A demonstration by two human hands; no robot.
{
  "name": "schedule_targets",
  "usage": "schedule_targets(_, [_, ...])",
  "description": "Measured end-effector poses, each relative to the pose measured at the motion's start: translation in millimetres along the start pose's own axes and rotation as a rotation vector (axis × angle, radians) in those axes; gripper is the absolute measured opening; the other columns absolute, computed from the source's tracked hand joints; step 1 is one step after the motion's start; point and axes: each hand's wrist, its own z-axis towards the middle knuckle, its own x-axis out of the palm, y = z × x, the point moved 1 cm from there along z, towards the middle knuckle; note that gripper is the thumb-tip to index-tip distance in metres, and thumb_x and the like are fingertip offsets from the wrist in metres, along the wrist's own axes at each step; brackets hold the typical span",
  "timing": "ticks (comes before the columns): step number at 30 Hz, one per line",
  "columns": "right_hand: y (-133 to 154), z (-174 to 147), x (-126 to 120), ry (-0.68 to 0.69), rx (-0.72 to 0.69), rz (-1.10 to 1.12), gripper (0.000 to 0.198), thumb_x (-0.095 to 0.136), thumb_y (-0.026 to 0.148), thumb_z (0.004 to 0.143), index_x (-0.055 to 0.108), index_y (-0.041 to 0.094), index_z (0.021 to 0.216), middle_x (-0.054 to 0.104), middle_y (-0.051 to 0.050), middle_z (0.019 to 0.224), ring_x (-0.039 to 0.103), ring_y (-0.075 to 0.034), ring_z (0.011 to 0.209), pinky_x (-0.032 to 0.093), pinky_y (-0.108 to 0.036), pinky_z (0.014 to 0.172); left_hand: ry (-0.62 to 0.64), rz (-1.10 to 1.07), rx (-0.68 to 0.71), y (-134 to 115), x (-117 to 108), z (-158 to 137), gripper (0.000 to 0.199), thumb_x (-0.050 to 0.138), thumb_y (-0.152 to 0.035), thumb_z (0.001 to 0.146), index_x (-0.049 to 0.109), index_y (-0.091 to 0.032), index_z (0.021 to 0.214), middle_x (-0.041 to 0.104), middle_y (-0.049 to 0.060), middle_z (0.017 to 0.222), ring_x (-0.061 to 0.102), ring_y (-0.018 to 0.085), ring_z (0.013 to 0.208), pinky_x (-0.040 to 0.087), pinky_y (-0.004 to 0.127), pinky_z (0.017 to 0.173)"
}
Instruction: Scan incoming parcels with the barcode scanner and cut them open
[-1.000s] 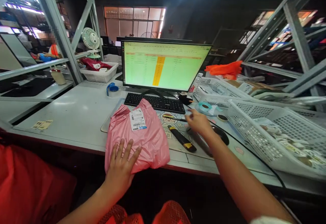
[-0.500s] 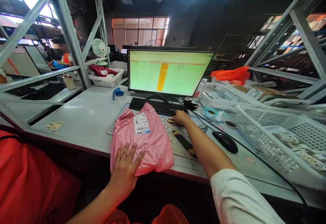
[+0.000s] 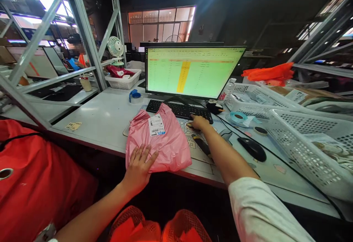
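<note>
A pink plastic mailing bag (image 3: 173, 143) lies at the table's front edge, its near side reaching over it. A white shipping label (image 3: 156, 125) with a barcode is stuck on its upper face. My left hand (image 3: 140, 165) rests flat on the lower left of the bag, fingers stretched out. Beyond the bag is a black keyboard (image 3: 179, 109), partly covered by it. At the keyboard's right end, my right hand (image 3: 200, 122) touches the keys with a finger, holding nothing; its other fingers are partly hidden. A monitor (image 3: 162, 73) behind shows a spreadsheet with a yellow column.
A yellow-and-black cutter (image 3: 202, 144) lies beside my right forearm. Farther right are a black mouse (image 3: 252, 149), tape rolls (image 3: 237, 117) and white baskets (image 3: 300, 124). Blue tape (image 3: 135, 97) stands left of the monitor. A person (image 3: 82, 56) sits beyond the metal frame.
The camera view has shifted, so the table scene sits farther right. My left hand stays on the mailing bag; my right hand stays at the keyboard, its finger now more plainly on the keys.
</note>
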Motion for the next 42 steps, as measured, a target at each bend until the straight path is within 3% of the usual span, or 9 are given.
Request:
schedule_targets(11, [17,-25,-12,-0.087,-0.101,-0.098,0.061,0.060,0.029,0.099,0.047,0.012,0.156,0.066,-0.026,0.135,0.065,-0.036,0.125,0.050,-0.044,0.102,-0.280,-0.209,-0.030,31,-16,3,0.074,0.041,-0.004,0.076,0.067,-0.025,0.142,0.065,0.004,0.146,0.062,0.023,0.136,0.050,0.044,0.118])
schedule_targets(14, [16,-45,-16,-0.128,-0.122,-0.072,0.065,0.054,0.027,0.100,0.039,0.020,0.163,0.067,-0.023,0.135,0.067,-0.036,0.123,0.051,-0.043,0.098,-0.482,-0.427,-0.291,56,-45,5,0.048,0.042,-0.017,0.080,0.078,-0.022,0.112,0.080,0.004,0.105,0.076,0.024,0.093,0.063,0.036,0.085])
schedule_targets(16, [11,-60,-15,-0.148,-0.131,-0.059,0.062,0.049,0.027,0.102,0.040,0.023,0.163,0.070,-0.021,0.131,0.068,-0.037,0.120,0.052,-0.045,0.096,-0.632,-0.525,-0.548,74,-63,5,0.030,0.047,-0.035,0.087,0.072,-0.020,0.080,0.070,0.003,0.069,0.064,0.021,0.063,0.054,0.031,0.060])
schedule_targets(18, [3,-70,-13,-0.159,-0.122,-0.050,0.060,0.048,0.028,0.102,0.043,0.022,0.162,0.069,-0.021,0.130,0.069,-0.037,0.117,0.053,-0.046,0.095,-0.710,-0.610,-0.734,91,-71,7,0.044,0.052,-0.056,0.088,0.055,-0.021,0.061,0.052,0.000,0.055,0.049,0.017,0.055,0.043,0.028,0.052])
schedule_targets(24, [-3,-46,-13,-0.195,-0.088,-0.015,0.056,0.050,0.035,0.103,0.051,0.012,0.154,0.055,-0.024,0.147,0.053,-0.036,0.136,0.045,-0.043,0.109,-0.447,-0.828,-0.764,124,-23,48,0.067,0.048,-0.089,0.072,0.046,-0.023,0.059,0.047,0.000,0.057,0.045,0.017,0.062,0.041,0.029,0.058])
schedule_targets(29, [8,-13,-3,-0.172,-0.099,0.023,0.055,0.049,0.034,0.103,0.051,0.015,0.154,0.049,-0.022,0.154,0.046,-0.036,0.141,0.042,-0.048,0.113,-0.262,-0.781,-0.718,145,23,86,0.054,0.049,-0.071,0.077,0.042,-0.023,0.053,0.045,0.001,0.052,0.047,0.018,0.064,0.042,0.029,0.062])
schedule_targets(35, [11,-9,6,-0.212,-0.075,0.037,0.055,0.047,0.025,0.102,0.048,0.015,0.156,0.034,-0.020,0.167,0.026,-0.038,0.155,0.031,-0.057,0.121,-0.210,-0.781,-0.654,163,46,93,0.040,0.046,-0.055,0.077,0.051,-0.022,0.056,0.056,0.002,0.056,0.053,0.021,0.066,0.045,0.029,0.066])
schedule_targets(39, [9,-16,-1,-0.167,-0.082,0.047,0.047,0.049,0.024,0.102,0.060,0.013,0.146,0.037,-0.020,0.166,0.030,-0.040,0.154,0.033,-0.057,0.119,-0.197,-0.801,-0.619,168,57,89,0.041,0.044,-0.055,0.081,0.056,-0.021,0.061,0.060,0.003,0.060,0.057,0.022,0.068,0.047,0.029,0.066])
schedule_targets(42, [9,-40,-13,-0.186,-0.119,0.069,0.046,0.041,0.021,0.104,0.058,0.011,0.146,0.051,-0.022,0.154,0.047,-0.033,0.143,0.038,-0.045,0.114,-0.183,-0.811,-0.583,169,61,86,0.045,0.043,-0.058,0.083,0.058,-0.020,0.064,0.063,0.004,0.064,0.060,0.022,0.068,0.048,0.030,0.067])
